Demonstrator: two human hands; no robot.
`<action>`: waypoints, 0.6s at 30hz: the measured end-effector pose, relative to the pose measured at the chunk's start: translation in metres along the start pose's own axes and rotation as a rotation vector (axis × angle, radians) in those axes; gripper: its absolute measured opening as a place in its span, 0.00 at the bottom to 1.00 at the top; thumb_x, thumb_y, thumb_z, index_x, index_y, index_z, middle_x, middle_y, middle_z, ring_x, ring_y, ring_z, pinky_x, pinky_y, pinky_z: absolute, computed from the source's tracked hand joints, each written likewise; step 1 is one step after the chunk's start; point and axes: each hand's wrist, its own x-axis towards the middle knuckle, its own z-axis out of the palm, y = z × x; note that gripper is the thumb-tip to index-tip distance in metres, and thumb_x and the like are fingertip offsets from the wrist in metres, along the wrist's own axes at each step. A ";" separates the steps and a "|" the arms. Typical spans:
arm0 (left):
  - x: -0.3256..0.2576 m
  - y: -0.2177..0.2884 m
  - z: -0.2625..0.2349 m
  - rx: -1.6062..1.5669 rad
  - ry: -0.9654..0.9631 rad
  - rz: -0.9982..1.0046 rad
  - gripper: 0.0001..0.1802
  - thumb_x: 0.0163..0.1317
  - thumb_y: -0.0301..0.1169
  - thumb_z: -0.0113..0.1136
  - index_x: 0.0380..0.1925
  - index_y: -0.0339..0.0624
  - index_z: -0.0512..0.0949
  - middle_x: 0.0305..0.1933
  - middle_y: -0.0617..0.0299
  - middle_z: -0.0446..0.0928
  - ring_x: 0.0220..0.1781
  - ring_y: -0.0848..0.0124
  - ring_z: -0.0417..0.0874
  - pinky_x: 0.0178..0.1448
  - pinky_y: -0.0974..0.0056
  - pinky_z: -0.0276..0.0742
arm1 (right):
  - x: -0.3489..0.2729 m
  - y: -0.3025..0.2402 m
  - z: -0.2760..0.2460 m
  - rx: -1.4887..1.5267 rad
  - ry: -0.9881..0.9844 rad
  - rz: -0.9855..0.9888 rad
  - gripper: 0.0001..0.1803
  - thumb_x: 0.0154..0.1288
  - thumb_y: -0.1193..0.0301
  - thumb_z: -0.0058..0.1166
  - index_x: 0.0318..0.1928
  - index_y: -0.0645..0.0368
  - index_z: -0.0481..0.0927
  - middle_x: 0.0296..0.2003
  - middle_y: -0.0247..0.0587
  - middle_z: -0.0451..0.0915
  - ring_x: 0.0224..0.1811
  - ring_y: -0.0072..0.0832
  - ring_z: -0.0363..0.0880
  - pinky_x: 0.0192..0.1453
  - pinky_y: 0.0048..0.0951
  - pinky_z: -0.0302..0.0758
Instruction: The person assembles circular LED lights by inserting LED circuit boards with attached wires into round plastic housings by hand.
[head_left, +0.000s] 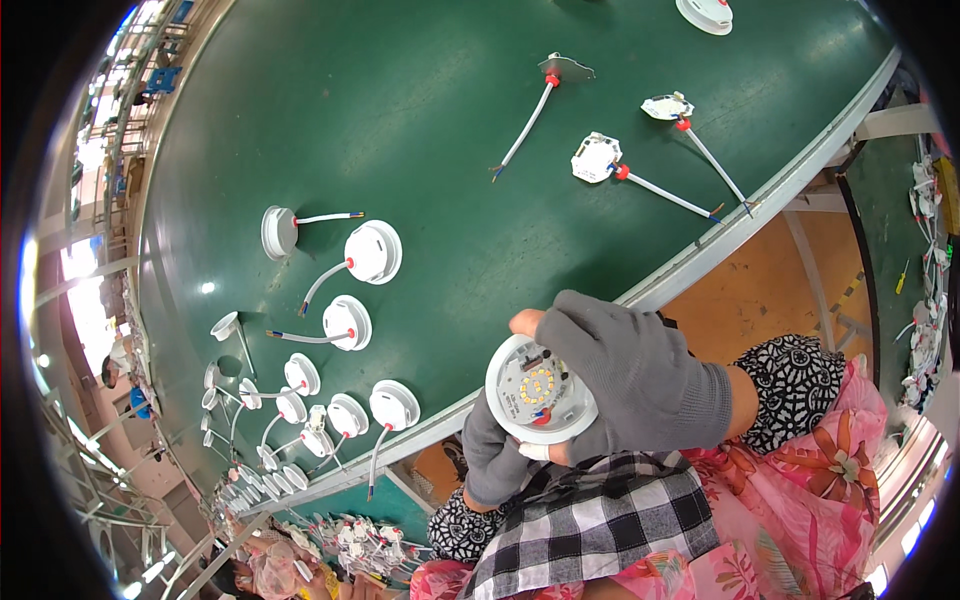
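A round white LED downlight (515,365), its face turned up, sits between my two hands in front of the green belt's edge. Small yellow LEDs in a ring and a red piece show on its inner board (540,405). My left hand (490,455), in a grey glove with bare fingertips, is closed around its lower left side. From the upper right, my right hand (640,375), gloved the same way, grips its rim. The tips of some fingers are hidden behind the lamp.
On the green belt (440,190), several white lamps with cables (374,252) stand to the left. White boards with cables (597,158) lie far right, near the metal edge (690,270). Beyond is another belt with a yellow screwdriver (902,277). A person (280,570) is at lower left.
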 end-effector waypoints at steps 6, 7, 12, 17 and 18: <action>0.000 -0.017 -0.008 -0.397 0.169 -0.270 0.36 0.53 0.24 0.73 0.63 0.34 0.71 0.62 0.51 0.78 0.60 0.64 0.81 0.65 0.58 0.78 | -0.003 -0.002 0.009 0.178 -0.040 0.122 0.51 0.45 0.40 0.70 0.62 0.60 0.68 0.47 0.46 0.70 0.47 0.44 0.79 0.45 0.43 0.77; 0.002 -0.025 -0.013 -0.240 0.101 -0.224 0.36 0.52 0.22 0.73 0.63 0.35 0.71 0.61 0.50 0.78 0.60 0.63 0.82 0.64 0.58 0.79 | -0.004 -0.004 0.009 0.181 -0.038 0.122 0.51 0.45 0.40 0.70 0.62 0.60 0.68 0.47 0.46 0.70 0.47 0.44 0.79 0.45 0.43 0.77; -0.009 -0.040 -0.016 -0.296 0.183 -0.303 0.36 0.47 0.20 0.76 0.60 0.37 0.74 0.59 0.51 0.80 0.57 0.64 0.83 0.62 0.58 0.82 | -0.004 -0.004 0.011 0.096 0.057 0.066 0.53 0.45 0.36 0.69 0.63 0.59 0.68 0.44 0.45 0.67 0.44 0.42 0.77 0.43 0.42 0.76; -0.010 -0.041 -0.026 -0.270 0.267 -0.389 0.34 0.47 0.22 0.76 0.58 0.36 0.76 0.56 0.53 0.81 0.55 0.67 0.84 0.59 0.60 0.82 | -0.009 0.000 0.019 0.077 0.130 0.013 0.52 0.44 0.37 0.70 0.62 0.58 0.69 0.43 0.44 0.66 0.43 0.41 0.75 0.42 0.42 0.73; -0.014 -0.047 -0.031 -0.191 0.252 -0.373 0.33 0.48 0.22 0.76 0.57 0.36 0.77 0.56 0.53 0.82 0.54 0.68 0.84 0.58 0.61 0.81 | -0.010 0.000 0.019 0.084 0.153 -0.013 0.51 0.44 0.38 0.70 0.62 0.58 0.69 0.43 0.43 0.66 0.43 0.41 0.75 0.43 0.43 0.73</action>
